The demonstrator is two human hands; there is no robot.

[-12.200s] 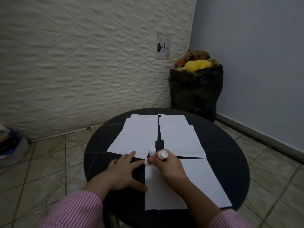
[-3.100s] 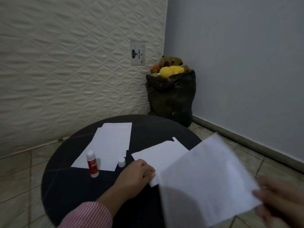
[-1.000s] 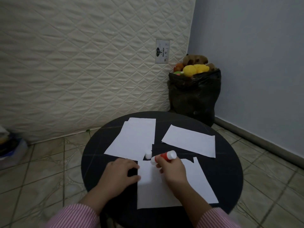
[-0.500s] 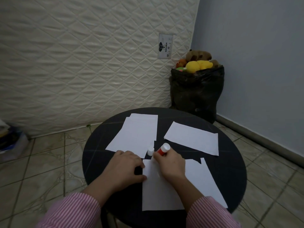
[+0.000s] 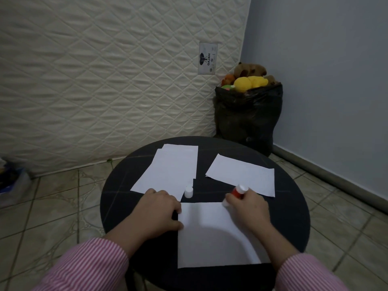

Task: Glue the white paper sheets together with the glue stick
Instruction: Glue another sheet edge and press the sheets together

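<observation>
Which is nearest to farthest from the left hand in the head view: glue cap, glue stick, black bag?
From the left hand:
1. Glue cap, on the table just past its fingertips, to the right.
2. Glue stick, across the sheet in the right hand.
3. Black bag, on the floor in the corner.

On the table [image 5: 117, 196], the near sheet [image 5: 210, 238] lies before the cap [image 5: 188, 191]; two sheets lie behind.

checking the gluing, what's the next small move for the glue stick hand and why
Probably draw the glue stick onward along the near sheet's far edge: the right hand grips it tip-down at that edge's right end, while the left hand pins the sheet's left corner.
</observation>
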